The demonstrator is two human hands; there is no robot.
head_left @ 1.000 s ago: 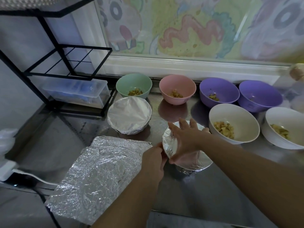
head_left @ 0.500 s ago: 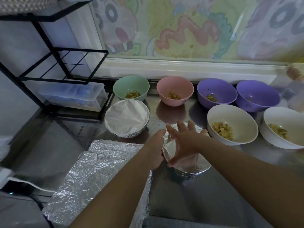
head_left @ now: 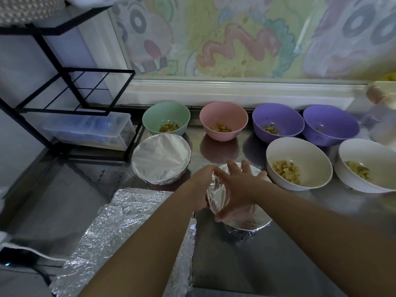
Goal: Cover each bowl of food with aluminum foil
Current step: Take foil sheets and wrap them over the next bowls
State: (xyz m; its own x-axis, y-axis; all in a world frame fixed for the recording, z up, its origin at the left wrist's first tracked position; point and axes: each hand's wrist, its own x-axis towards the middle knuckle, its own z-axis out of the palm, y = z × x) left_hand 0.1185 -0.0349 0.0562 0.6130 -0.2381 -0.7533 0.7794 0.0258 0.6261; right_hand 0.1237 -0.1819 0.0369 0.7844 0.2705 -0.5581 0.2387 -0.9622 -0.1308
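A foil-covered bowl [head_left: 246, 219] stands in the middle of the steel counter. My right hand [head_left: 237, 189] lies flat on its foil top with fingers spread. My left hand [head_left: 201, 189] curls round the bowl's left rim and grips the foil there. Another foil-covered bowl [head_left: 160, 158] sits to the left. Open bowls with food stand behind: green [head_left: 166, 117], pink [head_left: 224, 120], two purple [head_left: 277, 123] [head_left: 331, 124] and two white [head_left: 299, 162] [head_left: 367, 165]. Crumpled foil sheets [head_left: 128, 243] lie at the front left.
A black wire rack [head_left: 70, 88] with a clear plastic box [head_left: 90, 131] stands at the left. A white cable [head_left: 27, 251] runs along the lower left edge. A painted wall and white ledge [head_left: 235, 91] close the back.
My left hand has moved up from the bowl's near-left side along its left rim. My right hand has stayed flat on the foil top. The view has shifted slightly.
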